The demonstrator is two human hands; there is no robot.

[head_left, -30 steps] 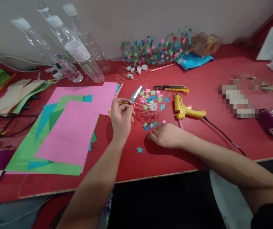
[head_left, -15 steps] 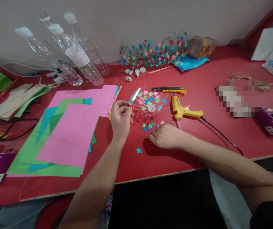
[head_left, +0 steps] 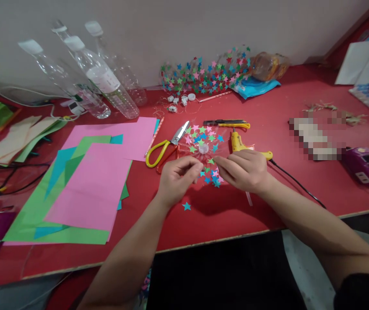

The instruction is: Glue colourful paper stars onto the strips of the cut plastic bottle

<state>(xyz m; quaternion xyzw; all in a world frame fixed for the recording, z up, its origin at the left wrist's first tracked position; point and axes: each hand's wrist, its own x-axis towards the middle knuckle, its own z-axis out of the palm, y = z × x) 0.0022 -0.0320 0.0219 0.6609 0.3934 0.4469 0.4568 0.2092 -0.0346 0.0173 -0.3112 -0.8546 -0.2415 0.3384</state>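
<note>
On the red table, a clear piece [head_left: 203,148] dotted with green, pink and blue paper stars lies in front of me. Over its near edge my left hand [head_left: 181,177] has its thumb and finger pinched; whatever it holds is too small to name. My right hand [head_left: 244,170] faces it from the right, fingertips pressed together, their content also too small to make out. Yellow-handled scissors [head_left: 179,132] lie behind my left hand. Partly hidden by my right hand is a yellow glue gun [head_left: 237,142]. A single blue star [head_left: 187,206] lies near the front.
Coloured paper sheets [head_left: 89,185] cover the left, with clear bottles [head_left: 108,82] behind them. A cutter [head_left: 227,124] lies beyond the starred piece. Star-covered clear bottles [head_left: 203,75] lie at the wall. A purple power socket [head_left: 367,165] is on the right.
My left hand has moved nearer and right, away from the scissors. My right hand has risen from the stars towards my left hand, and the two now face each other closely.
</note>
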